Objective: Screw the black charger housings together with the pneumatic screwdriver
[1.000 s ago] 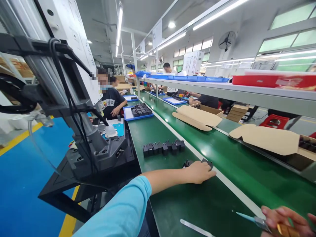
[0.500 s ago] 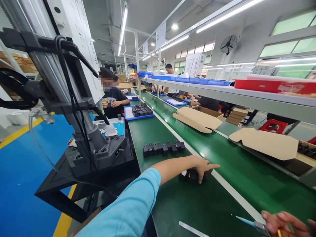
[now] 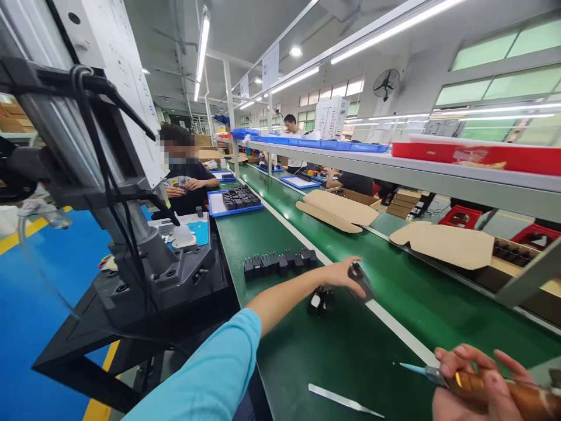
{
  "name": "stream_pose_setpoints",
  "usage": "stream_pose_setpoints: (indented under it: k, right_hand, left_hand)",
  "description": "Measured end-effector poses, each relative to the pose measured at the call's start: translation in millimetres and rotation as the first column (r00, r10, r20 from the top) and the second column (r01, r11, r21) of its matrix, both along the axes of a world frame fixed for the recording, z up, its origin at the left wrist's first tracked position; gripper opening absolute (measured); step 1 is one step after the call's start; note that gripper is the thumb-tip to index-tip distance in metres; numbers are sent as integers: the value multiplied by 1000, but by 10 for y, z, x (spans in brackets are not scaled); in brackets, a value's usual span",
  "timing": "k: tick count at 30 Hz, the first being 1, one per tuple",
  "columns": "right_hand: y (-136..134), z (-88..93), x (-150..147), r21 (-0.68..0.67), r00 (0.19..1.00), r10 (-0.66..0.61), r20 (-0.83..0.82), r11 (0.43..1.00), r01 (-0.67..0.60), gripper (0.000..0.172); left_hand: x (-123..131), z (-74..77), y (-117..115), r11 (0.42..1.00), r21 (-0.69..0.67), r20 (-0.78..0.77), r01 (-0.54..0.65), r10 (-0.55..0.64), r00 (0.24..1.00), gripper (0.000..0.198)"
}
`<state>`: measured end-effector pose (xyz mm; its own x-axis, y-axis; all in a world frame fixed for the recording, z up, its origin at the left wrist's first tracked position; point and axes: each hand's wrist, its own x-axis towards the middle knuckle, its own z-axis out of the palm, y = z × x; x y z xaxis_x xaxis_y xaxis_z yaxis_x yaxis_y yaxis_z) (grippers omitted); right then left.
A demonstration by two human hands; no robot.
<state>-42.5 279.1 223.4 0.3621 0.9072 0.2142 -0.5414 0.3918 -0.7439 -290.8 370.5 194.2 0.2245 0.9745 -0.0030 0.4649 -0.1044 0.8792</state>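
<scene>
My left hand point(image 3: 346, 276) reaches over the green work surface, its fingers closed round a black block point(image 3: 362, 282) near the white line. Below its wrist lie a few more black pieces point(image 3: 321, 300), one with a white patch. At the lower right my right hand point(image 3: 480, 380) grips a tool with a brown handle point(image 3: 517, 399) and a light-blue pointed tip point(image 3: 412, 368). A thin whitish metal strip with a narrow point point(image 3: 344, 399) lies at the bottom edge. Beyond my left forearm stands a row of black plug adapters point(image 3: 280, 263), prongs up.
A metal press point(image 3: 144, 251) stands at the left. Farther back are a blue tray point(image 3: 214, 206) of black adapters and a person point(image 3: 184, 169) holding something. Open cardboard boxes point(image 3: 442, 242) line the right, under a shelf point(image 3: 438, 169) with red and blue trays.
My left hand has lifted a black block from the cluster. My right hand has come further into view with its tool. The whole view has shifted slightly.
</scene>
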Motion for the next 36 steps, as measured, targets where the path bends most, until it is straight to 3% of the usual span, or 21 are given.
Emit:
stream_pose_setpoints:
  k: [1,3,5,7,15,21,31,36]
  right_hand:
    - [-22,23,-18,10,1000,-3,19,1000,3,34]
    - [-37,22,-29,48,999,11,53,999,-13,33]
    - [-33,-13,-21,83,997,39,60,996,-44,35]
    - [-29,-48,-8,99,997,48,58,994,-54,36]
    - [-28,-74,12,108,996,49,71,993,-56,36]
    - [-30,-37,8,99,997,19,78,995,-26,35]
    - [-56,85,-46,34,996,-27,86,999,24,32]
    - [-72,93,-47,18,995,-32,98,999,31,34]
  left_hand:
    - [-69,66,-110,1000,-20,223,18,-13,975,123]
    - [-207,187,-358,992,55,594,114,-125,794,117]
    - [-327,280,-595,984,148,767,101,-178,616,122]
    - [-411,337,-779,983,175,824,62,-181,538,125]
    - [-467,307,-1055,996,92,843,9,-82,532,133]
    - [-503,263,-1141,995,95,873,15,-91,480,129]
    - [-701,-13,-1304,993,114,888,15,-108,448,118]
    - [-769,-102,-1350,996,80,869,-27,-56,492,124]
